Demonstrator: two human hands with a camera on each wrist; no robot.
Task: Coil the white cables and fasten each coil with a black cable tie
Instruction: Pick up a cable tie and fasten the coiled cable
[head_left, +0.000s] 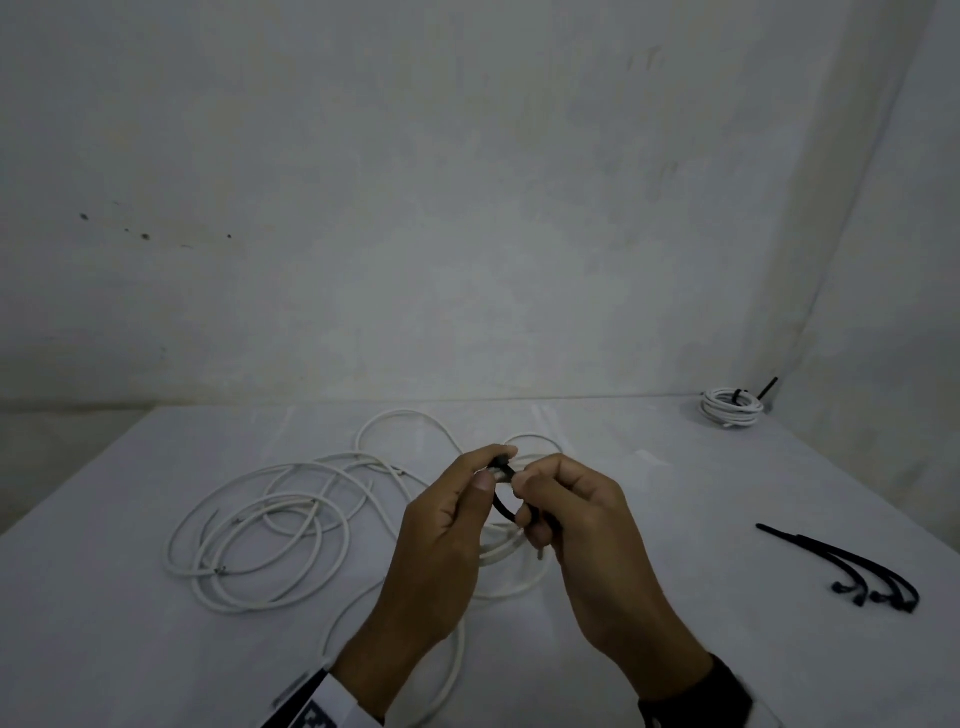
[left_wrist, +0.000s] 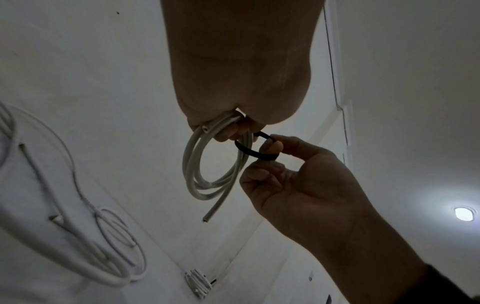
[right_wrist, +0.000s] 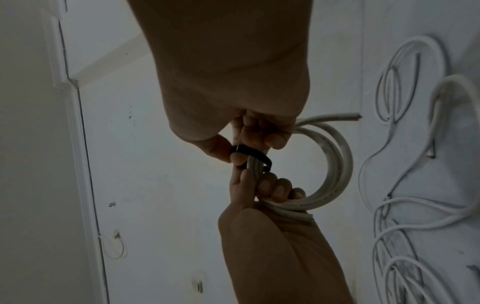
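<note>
Above the middle of the white table (head_left: 649, 519) my left hand (head_left: 457, 514) grips a small coil of white cable (left_wrist: 207, 174), its loops hanging below the fingers. A black cable tie (left_wrist: 255, 151) is looped round the coil's strands. My right hand (head_left: 566, 514) pinches that tie (right_wrist: 250, 153) between thumb and forefinger, right beside the left hand's fingers. In the head view the coil is mostly hidden behind both hands; only the black tie (head_left: 504, 496) shows between them.
Several loose white cables (head_left: 270, 525) sprawl over the table's left and middle. A tied coil (head_left: 730, 408) sits at the far right corner by the wall. Spare black cable ties (head_left: 857, 571) lie at the right edge.
</note>
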